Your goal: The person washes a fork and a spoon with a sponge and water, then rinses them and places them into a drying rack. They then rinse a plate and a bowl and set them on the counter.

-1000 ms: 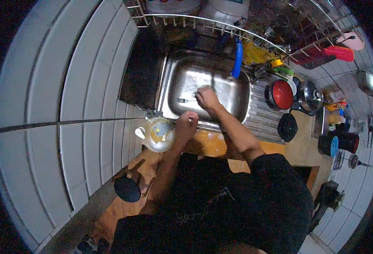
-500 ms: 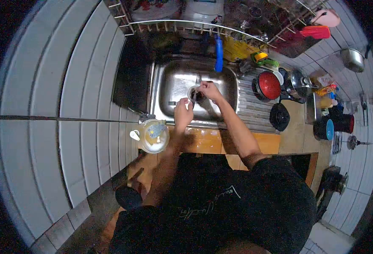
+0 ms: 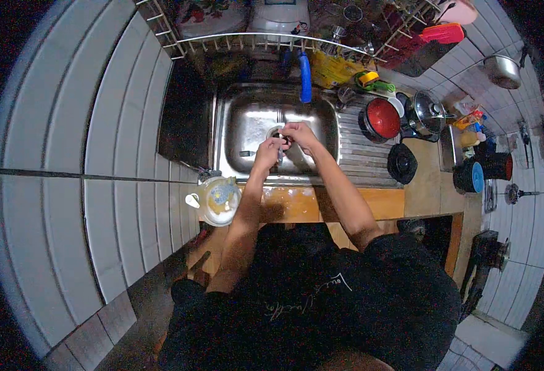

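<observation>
We see our left hand (image 3: 268,153) closed around a slim metal utensil (image 3: 280,154) above the sink (image 3: 328,127). Our right hand (image 3: 299,136) bunches its fingers narrowly at the utensil's far end; whether they grip it, we cannot tell. A fork (image 3: 245,153) lies left of them in the sink.
</observation>
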A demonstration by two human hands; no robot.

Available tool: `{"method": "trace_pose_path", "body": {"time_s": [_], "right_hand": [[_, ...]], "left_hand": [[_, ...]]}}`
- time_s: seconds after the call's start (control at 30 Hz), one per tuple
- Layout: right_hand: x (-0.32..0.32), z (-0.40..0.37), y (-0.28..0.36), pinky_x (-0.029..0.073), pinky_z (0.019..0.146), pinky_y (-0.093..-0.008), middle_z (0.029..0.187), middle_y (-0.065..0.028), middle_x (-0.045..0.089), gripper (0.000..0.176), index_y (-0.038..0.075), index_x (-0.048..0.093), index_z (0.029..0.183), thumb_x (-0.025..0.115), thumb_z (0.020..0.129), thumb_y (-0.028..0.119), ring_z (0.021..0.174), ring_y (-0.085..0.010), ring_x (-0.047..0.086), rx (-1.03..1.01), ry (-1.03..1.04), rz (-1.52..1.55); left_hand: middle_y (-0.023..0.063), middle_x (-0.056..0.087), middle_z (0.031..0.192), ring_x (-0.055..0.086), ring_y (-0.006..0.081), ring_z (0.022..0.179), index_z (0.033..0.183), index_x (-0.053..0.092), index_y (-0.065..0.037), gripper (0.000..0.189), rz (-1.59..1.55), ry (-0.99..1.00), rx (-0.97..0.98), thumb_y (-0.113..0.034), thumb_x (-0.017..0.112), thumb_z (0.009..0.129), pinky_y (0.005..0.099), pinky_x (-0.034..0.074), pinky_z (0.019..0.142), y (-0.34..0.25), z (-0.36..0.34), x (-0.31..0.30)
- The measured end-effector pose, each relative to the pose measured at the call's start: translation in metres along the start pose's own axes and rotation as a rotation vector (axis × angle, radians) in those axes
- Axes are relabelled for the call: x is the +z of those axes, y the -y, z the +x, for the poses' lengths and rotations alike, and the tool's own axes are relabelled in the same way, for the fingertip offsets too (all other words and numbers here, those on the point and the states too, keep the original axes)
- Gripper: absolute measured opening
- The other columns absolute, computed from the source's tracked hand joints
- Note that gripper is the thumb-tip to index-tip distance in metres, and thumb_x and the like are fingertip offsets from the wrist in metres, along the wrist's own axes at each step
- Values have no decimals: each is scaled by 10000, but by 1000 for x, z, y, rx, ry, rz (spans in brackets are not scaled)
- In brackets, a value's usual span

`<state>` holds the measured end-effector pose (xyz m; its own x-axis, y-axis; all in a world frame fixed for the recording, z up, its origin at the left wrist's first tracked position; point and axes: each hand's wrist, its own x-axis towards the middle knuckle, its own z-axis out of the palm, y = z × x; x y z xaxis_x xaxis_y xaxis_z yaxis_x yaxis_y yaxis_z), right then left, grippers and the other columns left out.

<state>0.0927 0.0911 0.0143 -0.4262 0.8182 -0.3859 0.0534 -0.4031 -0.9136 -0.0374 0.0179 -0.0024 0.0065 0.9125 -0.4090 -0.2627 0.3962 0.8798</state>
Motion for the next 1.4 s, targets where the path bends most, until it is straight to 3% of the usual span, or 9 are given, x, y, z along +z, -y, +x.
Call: {"method": "trace_pose_path", "body": {"time_s": [0.4,0.63,0.87,1.0,1.07,1.1,1.13,1.33,1.4], "right_hand": [[-14,-6,0,382,464,-229,653,-22,588,155,31,639,774,585,813,171,533,-83,509,-28,8,-5],[-46,-8,0,419,462,-254,703,-26,575,205,48,594,817,507,848,231,532,-100,493,49,-226,-3],[-63,18,31,378,427,-257,633,-21,567,191,52,593,773,482,834,194,476,-108,464,-134,-455,-6],[-53,13,30,441,528,-328,661,-111,623,264,12,606,739,508,800,249,545,-203,578,-281,-532,-856],[-17,-14,38,456,578,-354,654,-172,605,233,3,596,715,553,754,229,609,-273,604,-326,-362,-969],[9,-33,49,453,571,-359,651,-176,595,213,11,598,737,562,742,221,608,-284,597,-393,-238,-968],[40,-54,59,450,564,-364,649,-180,584,198,18,600,758,571,730,212,606,-294,590,-456,-119,-963],[161,-102,47,427,806,-398,943,-119,554,227,99,617,918,572,718,194,978,-342,488,-940,505,-1249],[178,-93,22,423,808,-396,950,-109,558,227,108,626,941,550,742,187,988,-334,483,-952,536,-1350]], "left_hand": [[-24,596,830,457,60,585,981,617,-82,178,-152,5,-109,-171,484,905,175,369,502,-6,-5,-2],[-4,559,839,535,106,699,1013,561,-85,173,-440,45,-128,-150,436,912,230,424,552,-1,6,-2],[-7,539,771,562,127,704,949,540,-111,126,-437,45,-164,-185,451,899,220,402,498,-12,-1,9],[-16,540,760,510,90,602,988,557,-107,157,-412,-59,-177,-149,458,874,211,328,411,-8,-10,18],[25,543,782,526,127,654,977,561,-56,169,-341,-49,-90,-142,444,891,268,414,523,13,-5,14],[24,554,805,498,113,632,970,564,-56,166,-282,-215,-43,-138,442,893,254,399,542,12,-10,24],[21,559,783,471,105,610,933,566,-63,150,-499,-187,43,-139,442,895,245,387,549,37,5,23],[21,525,652,477,99,508,929,568,-60,155,-320,-224,81,-95,430,868,241,398,441,82,16,14],[22,513,627,477,102,505,909,563,-62,141,-378,-234,65,-115,437,875,241,406,446,75,7,19]]}}
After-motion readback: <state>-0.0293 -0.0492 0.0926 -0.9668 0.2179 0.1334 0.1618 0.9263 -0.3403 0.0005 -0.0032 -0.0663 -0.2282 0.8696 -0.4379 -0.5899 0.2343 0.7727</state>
